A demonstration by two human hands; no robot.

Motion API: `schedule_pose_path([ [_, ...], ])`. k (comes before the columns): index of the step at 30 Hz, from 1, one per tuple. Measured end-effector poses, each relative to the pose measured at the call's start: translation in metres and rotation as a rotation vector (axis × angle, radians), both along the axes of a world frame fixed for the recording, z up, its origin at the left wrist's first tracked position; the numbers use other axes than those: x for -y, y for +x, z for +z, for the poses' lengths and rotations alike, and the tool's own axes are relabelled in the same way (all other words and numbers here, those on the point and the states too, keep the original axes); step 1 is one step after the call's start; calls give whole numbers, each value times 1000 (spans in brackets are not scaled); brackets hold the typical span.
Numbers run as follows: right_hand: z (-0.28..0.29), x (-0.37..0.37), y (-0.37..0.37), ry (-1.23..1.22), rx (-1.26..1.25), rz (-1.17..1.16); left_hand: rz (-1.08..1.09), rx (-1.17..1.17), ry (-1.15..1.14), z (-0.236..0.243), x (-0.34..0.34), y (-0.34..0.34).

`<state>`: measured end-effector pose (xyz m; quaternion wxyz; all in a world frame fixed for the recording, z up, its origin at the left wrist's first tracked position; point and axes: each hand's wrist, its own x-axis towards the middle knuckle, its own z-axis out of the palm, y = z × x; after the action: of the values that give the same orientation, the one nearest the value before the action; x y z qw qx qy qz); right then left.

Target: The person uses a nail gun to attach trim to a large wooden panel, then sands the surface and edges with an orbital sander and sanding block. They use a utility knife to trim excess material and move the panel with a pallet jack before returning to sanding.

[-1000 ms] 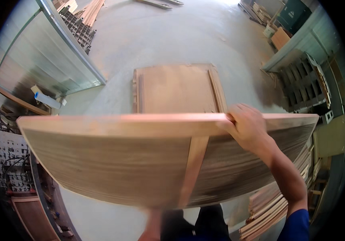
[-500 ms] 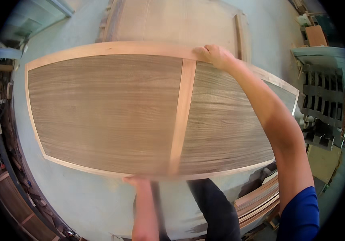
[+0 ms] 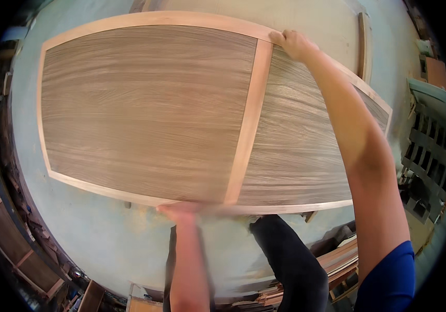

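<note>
A large wooden door panel (image 3: 145, 114) fills the middle of the view. It has brown grained infill, a pale wood frame and a pale crossbar (image 3: 250, 122) that splits it in two. My right hand (image 3: 297, 46) grips the far frame edge close to the crossbar's end, fingers curled over it. At the near edge, my left hand (image 3: 179, 210) is closed around the frame from below, left of the crossbar; its fingers are partly hidden and slightly blurred. The panel is held off the floor, above my legs (image 3: 288, 255).
Behind the panel lies a pale board (image 3: 316, 15) with a wooden batten (image 3: 364, 47) at its right side. Stacked wood strips (image 3: 340, 260) lie at the lower right. A dark slotted rack (image 3: 425, 151) stands to the right. Framed panels (image 3: 20, 249) lean at the lower left.
The panel's far edge has risen in the view, and its near edge has shifted up slightly. Both hands keep their grip. The surroundings have shifted as the view and legs moved.
</note>
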<state>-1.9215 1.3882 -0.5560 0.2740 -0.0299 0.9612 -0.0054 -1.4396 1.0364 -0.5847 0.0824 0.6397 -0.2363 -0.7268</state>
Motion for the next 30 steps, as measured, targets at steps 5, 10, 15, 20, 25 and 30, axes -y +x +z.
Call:
schedule_pose_path([
  [5, 3, 28, 38, 164, -208, -31, -181, 180, -45, -11, 3, 8],
  [10, -26, -6, 113, 169, -490, -25, -354, 51, -98, -13, -10, 9],
  [15, -15, -62, 136, -44, -510, -31, -367, -10, 59, -25, 10, 30],
  [20, -9, -54, 35, -75, -259, -208, -446, 64, 117, -36, -9, 26],
  [25, -3, -45, 27, -155, 5, -225, -333, -20, 123, -48, -15, 36],
  [30, -24, -78, 39, -98, -70, -217, -395, 26, 139, -16, -42, 30],
])
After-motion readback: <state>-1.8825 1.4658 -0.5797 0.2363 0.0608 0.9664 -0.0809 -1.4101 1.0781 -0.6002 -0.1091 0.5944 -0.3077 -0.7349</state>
